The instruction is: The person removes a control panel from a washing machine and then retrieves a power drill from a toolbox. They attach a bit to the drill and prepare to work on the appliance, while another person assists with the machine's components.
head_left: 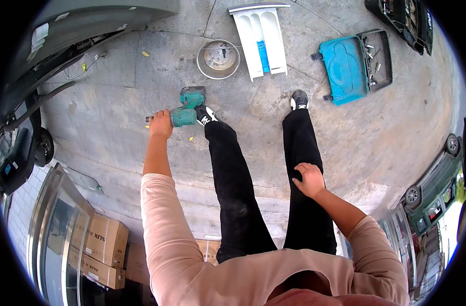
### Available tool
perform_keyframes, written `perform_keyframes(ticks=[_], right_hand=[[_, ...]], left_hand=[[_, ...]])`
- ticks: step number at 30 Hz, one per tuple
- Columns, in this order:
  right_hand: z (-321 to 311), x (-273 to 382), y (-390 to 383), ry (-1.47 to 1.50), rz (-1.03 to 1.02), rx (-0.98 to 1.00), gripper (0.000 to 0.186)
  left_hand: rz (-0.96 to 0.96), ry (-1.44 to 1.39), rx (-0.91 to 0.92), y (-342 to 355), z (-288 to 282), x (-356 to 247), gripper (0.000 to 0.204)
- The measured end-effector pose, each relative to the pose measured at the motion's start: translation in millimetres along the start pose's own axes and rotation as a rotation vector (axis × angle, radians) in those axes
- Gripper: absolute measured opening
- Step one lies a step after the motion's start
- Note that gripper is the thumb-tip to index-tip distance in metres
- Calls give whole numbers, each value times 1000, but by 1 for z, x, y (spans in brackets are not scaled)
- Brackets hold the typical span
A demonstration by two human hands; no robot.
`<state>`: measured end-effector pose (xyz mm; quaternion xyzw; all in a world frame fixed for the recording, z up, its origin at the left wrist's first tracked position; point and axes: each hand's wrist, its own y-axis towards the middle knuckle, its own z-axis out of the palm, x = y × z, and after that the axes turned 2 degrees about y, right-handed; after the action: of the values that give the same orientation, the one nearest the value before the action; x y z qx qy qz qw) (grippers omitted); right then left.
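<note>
My left hand is closed round the front end of a teal cordless power tool, held sideways with its battery end angled upward in the picture, near my left shoe. My right hand lies on my right trouser leg, fingers slightly bent and apart, holding nothing. Beyond my feet a round metal pan sits beside a white plastic drawer with a blue insert. An open teal tool case, with metal pieces in its dark half, lies on the concrete floor to the right.
Dark vehicle parts line the left, with a cable on the ground. Another dark object is at the top right. A glass-and-metal door and cardboard boxes stand lower left. A green car is at the right.
</note>
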<state>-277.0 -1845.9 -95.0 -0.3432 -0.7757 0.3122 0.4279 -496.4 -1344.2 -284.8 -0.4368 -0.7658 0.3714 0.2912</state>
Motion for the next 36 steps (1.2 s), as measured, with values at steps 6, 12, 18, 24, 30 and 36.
perform_keyframes(ticks=[6, 12, 18, 24, 30, 36], right_hand=[[-22, -13, -6, 10, -16, -66, 33], [-70, -28, -18, 48, -69, -168, 31], [-111, -48, -42, -2, -25, -171, 34], [-176, -37, -133, -46, 26, 197, 62], [-229, -63, -209, -47, -140, 196, 78], [-263, -74, -266, 30, -90, 219, 74]], left_hand=[[-60, -307, -217, -78, -27, -71, 62], [-69, -755, 54, -248, -46, -214, 58], [-23, -693, 117, -369, -89, -273, 62], [-27, -810, 227, -456, -118, -291, 63], [-93, -947, 142, -497, -164, -337, 58], [-105, -1084, -37, -528, -214, -340, 52]])
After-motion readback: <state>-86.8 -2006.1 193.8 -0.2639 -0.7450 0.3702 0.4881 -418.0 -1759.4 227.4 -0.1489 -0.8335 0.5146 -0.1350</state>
